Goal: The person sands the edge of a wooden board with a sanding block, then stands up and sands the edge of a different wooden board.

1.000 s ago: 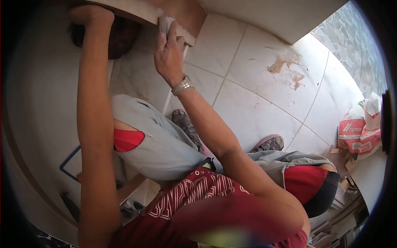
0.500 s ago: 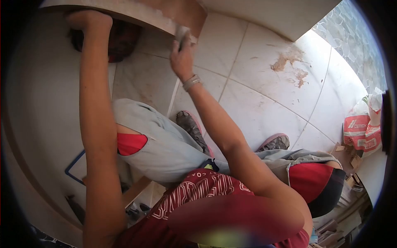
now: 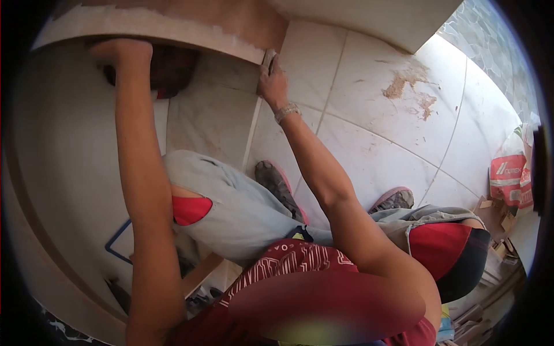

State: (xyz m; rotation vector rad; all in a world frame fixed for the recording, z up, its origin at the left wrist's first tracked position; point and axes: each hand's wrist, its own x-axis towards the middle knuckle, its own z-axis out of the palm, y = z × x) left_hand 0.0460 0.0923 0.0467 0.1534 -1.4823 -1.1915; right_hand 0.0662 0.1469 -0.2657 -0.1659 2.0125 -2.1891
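A curved brown wooden panel (image 3: 242, 20), with a pale strip along its edge, spans the top left. My right hand (image 3: 273, 85) is closed on a small grey sanding block (image 3: 269, 59) and presses it at the panel's right end. A metal band bracelet is on that wrist. My left hand (image 3: 128, 51) reaches to the underside of the panel's edge further left. Its fingers are blurred and partly hidden there, so their grip cannot be made out. Behind the left wrist, a dark and red object (image 3: 173, 69) lies in shadow below the panel.
White floor tiles (image 3: 375, 155) carry a brown dusty smear (image 3: 404, 83). A red and white sack (image 3: 511, 173) stands at the right, with wood scraps (image 3: 502, 248) below it. A blue-edged frame (image 3: 118, 239) is by my left arm. My shoes (image 3: 277, 184) rest on the tiles.
My right hand has moved right along the panel's edge to its end, with the sanding block. My left hand stays at the panel's edge. The whole view has shifted slightly.
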